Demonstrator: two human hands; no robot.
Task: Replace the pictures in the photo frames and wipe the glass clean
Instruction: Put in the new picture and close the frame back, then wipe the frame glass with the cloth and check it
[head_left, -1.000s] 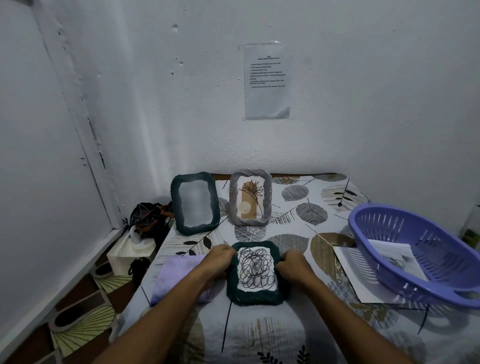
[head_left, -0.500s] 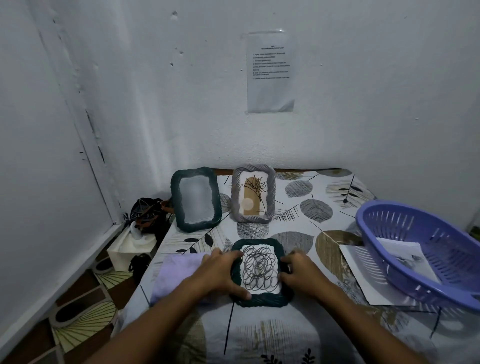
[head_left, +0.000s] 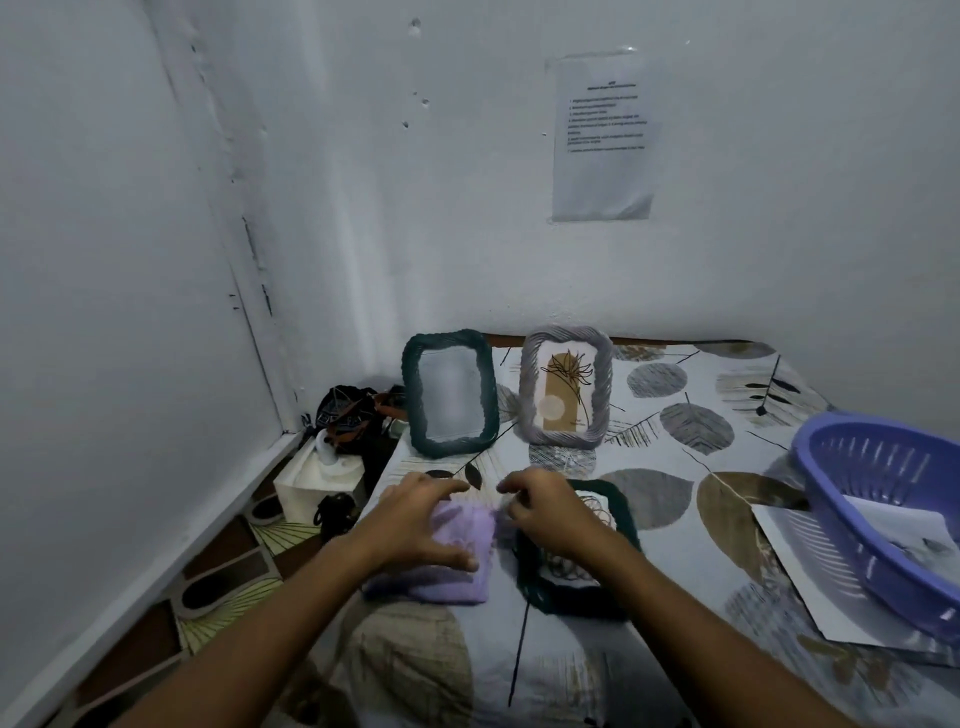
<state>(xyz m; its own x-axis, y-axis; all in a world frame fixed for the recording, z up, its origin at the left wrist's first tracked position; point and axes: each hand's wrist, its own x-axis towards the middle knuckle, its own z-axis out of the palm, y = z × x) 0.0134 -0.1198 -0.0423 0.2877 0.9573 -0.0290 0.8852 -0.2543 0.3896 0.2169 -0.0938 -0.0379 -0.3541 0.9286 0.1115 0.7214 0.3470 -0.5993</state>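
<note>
A dark green frame (head_left: 574, 605) with a black scribble picture lies flat on the leaf-patterned sheet. My right hand (head_left: 550, 514) hovers over its left half with loosely curled fingers and holds nothing. Left of the frame lies a folded purple cloth (head_left: 457, 587). My left hand (head_left: 415, 525) is spread flat on top of the cloth. At the back two frames stand against the wall: a dark green frame (head_left: 449, 392) with a blank pane, and a grey frame (head_left: 566, 387) with a plant picture.
A purple plastic basket (head_left: 831, 436) with a paper inside sits at the right, on a loose white sheet (head_left: 795, 566). Left of the bed, on the floor, are a white box (head_left: 311, 493) and a dark bag (head_left: 353, 410). A printed note (head_left: 602, 135) hangs on the wall.
Both hands have let go of the flat green frame. My left hand moved left onto the purple cloth and my right hand moved left over the frame. The camera turned left.
</note>
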